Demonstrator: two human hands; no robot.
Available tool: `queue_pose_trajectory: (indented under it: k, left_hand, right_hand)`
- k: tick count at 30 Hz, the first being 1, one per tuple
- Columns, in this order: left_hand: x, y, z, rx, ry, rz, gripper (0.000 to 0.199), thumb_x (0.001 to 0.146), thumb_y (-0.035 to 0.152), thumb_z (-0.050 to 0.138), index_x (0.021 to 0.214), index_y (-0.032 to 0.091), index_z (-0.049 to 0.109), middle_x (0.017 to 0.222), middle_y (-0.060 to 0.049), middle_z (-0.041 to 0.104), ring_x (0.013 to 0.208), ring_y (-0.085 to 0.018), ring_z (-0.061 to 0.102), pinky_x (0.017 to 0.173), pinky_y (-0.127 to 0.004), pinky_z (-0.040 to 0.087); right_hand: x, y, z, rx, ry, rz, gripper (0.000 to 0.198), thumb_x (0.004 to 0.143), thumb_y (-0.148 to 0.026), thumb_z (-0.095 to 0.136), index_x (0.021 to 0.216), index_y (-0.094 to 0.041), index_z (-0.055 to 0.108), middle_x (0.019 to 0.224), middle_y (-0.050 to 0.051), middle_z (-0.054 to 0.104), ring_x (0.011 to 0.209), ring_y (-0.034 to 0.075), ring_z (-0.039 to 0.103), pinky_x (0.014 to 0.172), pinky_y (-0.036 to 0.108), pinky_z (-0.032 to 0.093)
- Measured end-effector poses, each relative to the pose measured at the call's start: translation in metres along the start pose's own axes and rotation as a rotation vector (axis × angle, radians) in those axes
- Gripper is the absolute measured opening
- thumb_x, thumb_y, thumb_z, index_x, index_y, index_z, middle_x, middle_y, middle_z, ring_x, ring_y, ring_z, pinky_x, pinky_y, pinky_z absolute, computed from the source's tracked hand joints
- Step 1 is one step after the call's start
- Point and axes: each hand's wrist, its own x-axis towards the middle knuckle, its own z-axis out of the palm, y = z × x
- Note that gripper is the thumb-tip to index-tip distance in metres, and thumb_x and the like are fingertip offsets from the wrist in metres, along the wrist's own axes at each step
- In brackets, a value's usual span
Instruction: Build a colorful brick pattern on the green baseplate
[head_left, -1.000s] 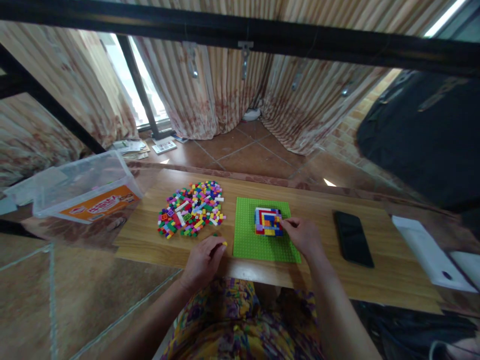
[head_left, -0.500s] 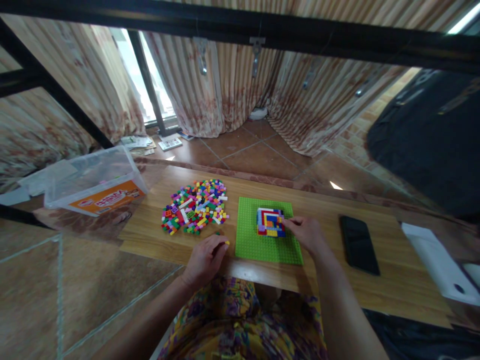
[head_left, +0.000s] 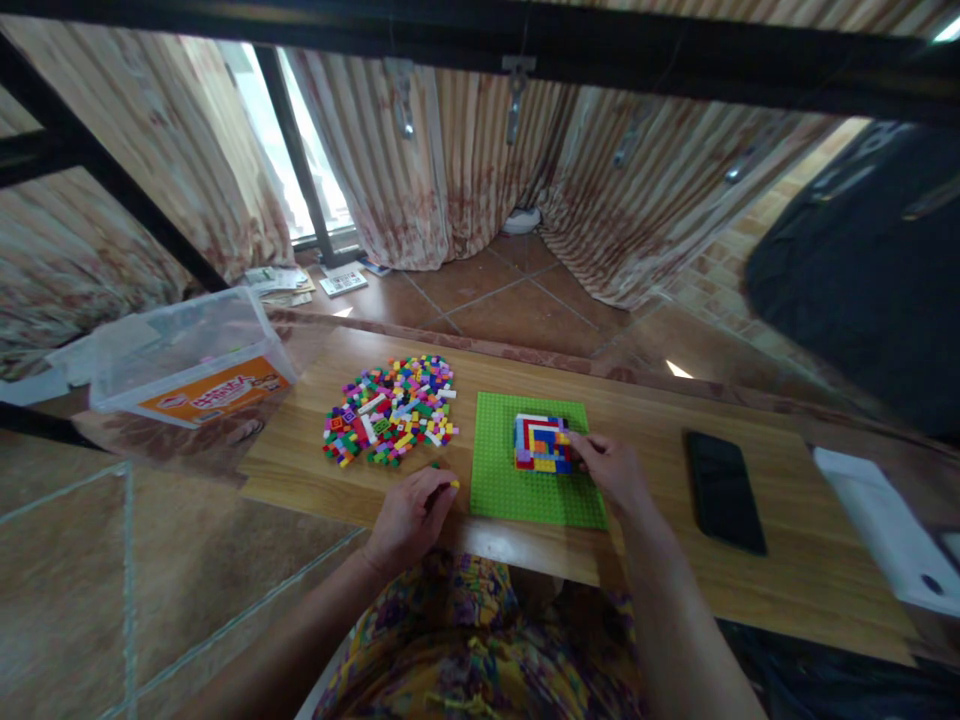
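A square, layered build of coloured toy bricks (head_left: 534,447) sits on a green studded baseplate (head_left: 499,500). At its right edge, my right hand (head_left: 613,470) is closed, with thumb and forefinger on a small yellow-orange brick (head_left: 562,438) at the top; the fingers partly cover that side. Left of the baseplate, my left hand (head_left: 411,512) is closed just over the table, pinching a small yellow brick (head_left: 454,484) that pokes out at the fingertips. A small green brick (head_left: 436,466) lies just beyond that hand.
A pile of loose mixed bricks (head_left: 394,410) covers the wooden table (head_left: 645,420) to the left. A black phone (head_left: 724,492) and a white object (head_left: 885,525) lie to the right. On the floor at left stands a clear plastic bin (head_left: 195,345) with an orange label.
My right hand has shifted slightly at the right edge of the build, its fingers lower and more bent. My left hand keeps its pinch on the yellow brick. The view tilts a little.
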Motion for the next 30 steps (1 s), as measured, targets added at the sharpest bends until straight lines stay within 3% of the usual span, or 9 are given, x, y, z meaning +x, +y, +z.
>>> queue_pose_trajectory:
  k: [3, 12, 18, 30]
  left_hand:
    - [0.000, 0.000, 0.000, 0.003, 0.000, -0.006, 0.013, 0.093, 0.023, 0.050, 0.096, 0.019, 0.061, 0.085, -0.004, 0.068, 0.080, -0.015, 0.065, 0.075, -0.027, 0.051]
    - [0.001, 0.001, 0.000, 0.012, -0.007, -0.026, 0.013, 0.093, 0.024, 0.051, 0.095, 0.019, 0.062, 0.084, -0.003, 0.068, 0.080, -0.015, 0.065, 0.074, -0.026, 0.050]
    - [0.000, 0.000, 0.000, -0.019, 0.037, -0.026, 0.013, 0.091, 0.025, 0.051, 0.093, 0.019, 0.063, 0.087, -0.004, 0.069, 0.081, -0.015, 0.065, 0.075, -0.026, 0.050]
    - [0.005, 0.007, -0.001, -0.160, 0.039, -0.139, 0.012, 0.086, 0.027, 0.055, 0.080, 0.019, 0.061, 0.070, 0.001, 0.061, 0.062, -0.012, 0.057, 0.059, -0.022, 0.045]
  right_hand:
    - [0.000, 0.001, 0.000, 0.045, -0.053, 0.040, 0.056, 0.077, -0.066, 0.054, 0.077, -0.015, 0.076, 0.065, 0.005, 0.071, 0.059, 0.020, 0.063, 0.057, 0.030, 0.045]
    - [-0.010, -0.004, 0.007, -0.139, 0.093, -0.053, 0.056, 0.085, -0.065, 0.046, 0.069, -0.017, 0.072, 0.056, 0.003, 0.063, 0.054, 0.016, 0.055, 0.054, 0.027, 0.034]
    - [-0.010, 0.000, 0.011, -0.149, 0.105, -0.119, 0.054, 0.088, -0.061, 0.041, 0.064, -0.019, 0.067, 0.057, 0.003, 0.063, 0.054, 0.016, 0.053, 0.053, 0.027, 0.033]
    - [-0.062, 0.004, 0.032, -0.091, 0.268, -0.167, 0.046, 0.094, -0.048, 0.036, 0.086, -0.017, 0.070, 0.085, 0.011, 0.072, 0.075, 0.021, 0.063, 0.066, 0.029, 0.041]
